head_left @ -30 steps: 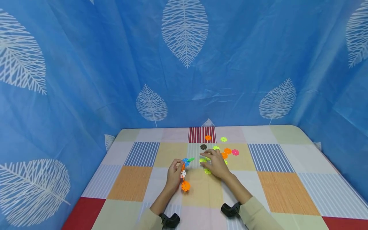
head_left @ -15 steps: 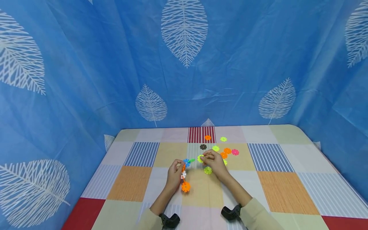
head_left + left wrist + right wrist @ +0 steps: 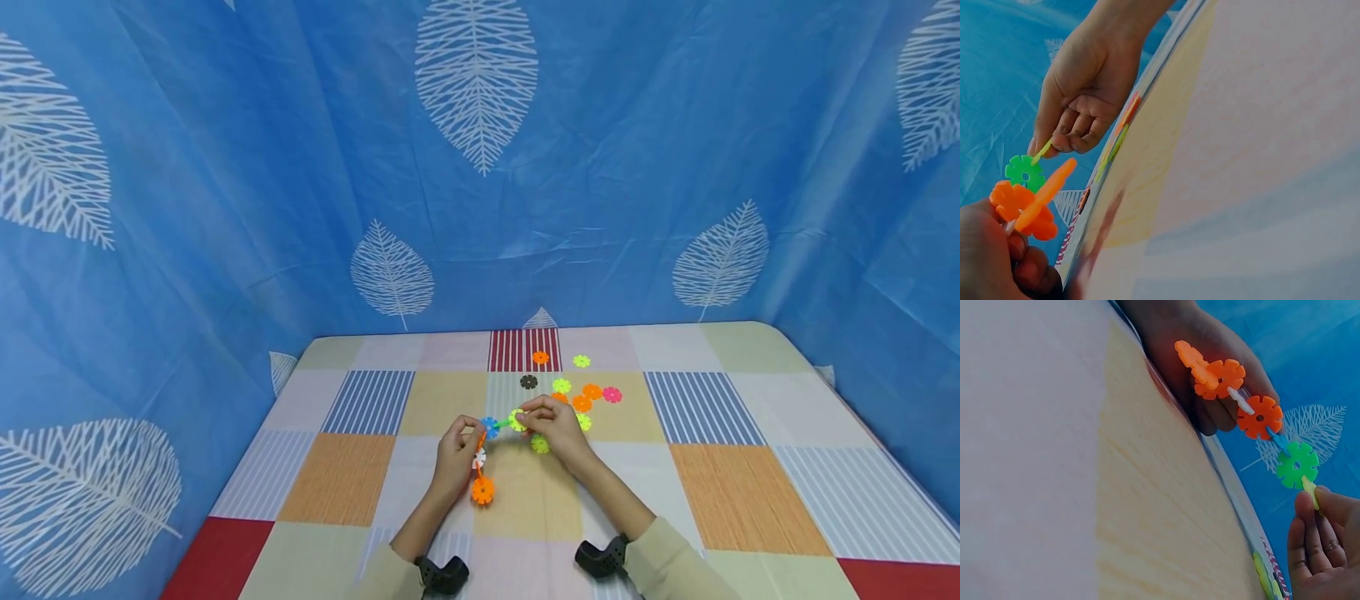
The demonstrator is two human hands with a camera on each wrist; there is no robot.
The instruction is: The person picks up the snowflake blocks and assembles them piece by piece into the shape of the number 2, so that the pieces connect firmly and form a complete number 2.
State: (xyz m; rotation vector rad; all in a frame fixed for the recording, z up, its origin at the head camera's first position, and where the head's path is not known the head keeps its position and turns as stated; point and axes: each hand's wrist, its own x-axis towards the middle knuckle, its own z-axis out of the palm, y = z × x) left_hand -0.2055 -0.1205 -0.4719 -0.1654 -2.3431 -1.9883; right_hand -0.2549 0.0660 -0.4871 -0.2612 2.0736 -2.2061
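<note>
Pinching a yellow disc (image 3: pixel 1310 492) at the green disc's (image 3: pixel 1297 465) edge: right hand (image 3: pixel 553 427).
Left hand (image 3: pixel 453 460) grips the disc chain (image 3: pixel 1260 417); loose discs (image 3: pixel 582 403) on patterned cloth (image 3: pixel 750 500).

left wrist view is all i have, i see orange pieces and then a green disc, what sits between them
Observer: A blue disc, seen nearly edge-on in the right wrist view, sits between an orange disc and the green disc.
Operator: ok, loose pieces are just thin slivers to me, which one lies farthest right in the head view
Observer: A pink disc, just right of two orange ones.
Operator: anything loose near the far edge
Observer: Yes, a loose orange disc lies on the red-striped patch.
</note>
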